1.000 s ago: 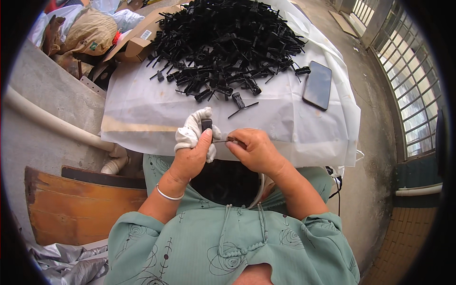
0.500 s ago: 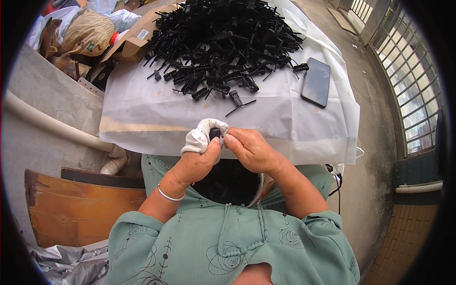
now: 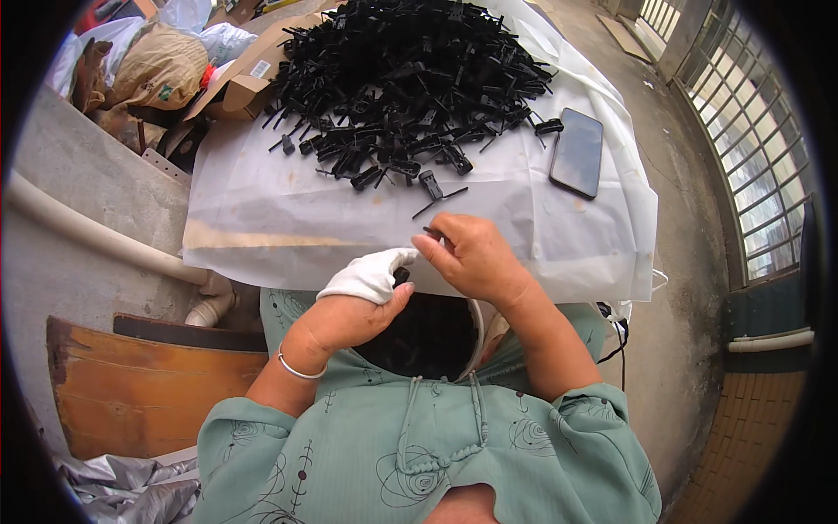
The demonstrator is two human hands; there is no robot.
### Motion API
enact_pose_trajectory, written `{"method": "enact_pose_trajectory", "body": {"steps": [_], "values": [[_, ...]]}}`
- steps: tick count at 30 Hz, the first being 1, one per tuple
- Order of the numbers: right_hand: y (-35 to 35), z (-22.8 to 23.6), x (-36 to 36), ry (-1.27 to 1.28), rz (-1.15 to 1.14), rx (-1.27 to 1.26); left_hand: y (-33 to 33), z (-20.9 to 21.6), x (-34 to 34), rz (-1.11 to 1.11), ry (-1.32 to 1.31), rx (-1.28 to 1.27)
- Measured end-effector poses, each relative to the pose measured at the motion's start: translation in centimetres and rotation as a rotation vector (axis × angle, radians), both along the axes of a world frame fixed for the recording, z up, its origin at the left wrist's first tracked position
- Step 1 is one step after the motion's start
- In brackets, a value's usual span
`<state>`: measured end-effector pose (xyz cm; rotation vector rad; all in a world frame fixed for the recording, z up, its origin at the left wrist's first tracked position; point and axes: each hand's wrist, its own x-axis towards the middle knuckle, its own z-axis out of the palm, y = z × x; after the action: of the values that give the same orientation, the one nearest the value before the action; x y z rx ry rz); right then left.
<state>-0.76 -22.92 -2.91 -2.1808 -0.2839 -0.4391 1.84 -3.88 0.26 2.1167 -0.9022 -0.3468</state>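
Note:
Over the near edge of the white-covered table [image 3: 288,201], my left hand [image 3: 365,293] closes around a small black plastic part [image 3: 401,276]. A white cloth glove covers its fingers, while the thumb is bare. Beside it on the right, my bare right hand [image 3: 471,258] pinches a thin black plastic stick [image 3: 432,231] between thumb and forefinger. Just beyond lies a single black part [image 3: 429,185] with a thin bar. Farther back rises a large heap of similar black parts [image 3: 410,87]. Below my hands, between my knees, a round container [image 3: 478,341] holds dark contents that I cannot make out.
A phone [image 3: 577,153] lies at the table's right side. An opened cardboard box [image 3: 240,94] and bags [image 3: 161,65] stand at the back left. Along the left wall runs a pipe [image 3: 105,236], with a brown wooden board [image 3: 157,384] below. At the right is a barred window [image 3: 755,131].
My hands, closed together half a second ago, are now slightly apart. The left has turned and dropped a little; the right has moved up and right, with the black stick now showing.

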Motion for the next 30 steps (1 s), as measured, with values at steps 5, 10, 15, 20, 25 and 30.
{"method": "enact_pose_trajectory", "body": {"steps": [5,10,15,20,25,30], "values": [[-1.8,-1.1,2.3,0.067,-0.342,-0.516,0.5,-2.0,1.5,0.000,0.037,-0.072],[-1.9,-1.1,1.2,-0.063,-0.186,-0.300,0.1,-3.8,2.4,0.334,0.652,-0.533],[0.6,-1.2,-0.4,-0.136,0.160,0.159,-1.7,-2.1,2.0,0.372,1.081,-0.889],[1.1,1.0,-1.4,0.009,0.051,0.104,-1.2,-2.4,1.5,0.254,0.890,-0.868],[3.1,-0.2,-1.5,-0.287,0.002,0.212,-2.7,-2.6,0.3,0.328,0.597,-0.752],[1.8,-0.2,-0.7,0.210,-0.045,0.542,-1.3,-1.9,0.6,0.090,0.688,-0.632]]}}
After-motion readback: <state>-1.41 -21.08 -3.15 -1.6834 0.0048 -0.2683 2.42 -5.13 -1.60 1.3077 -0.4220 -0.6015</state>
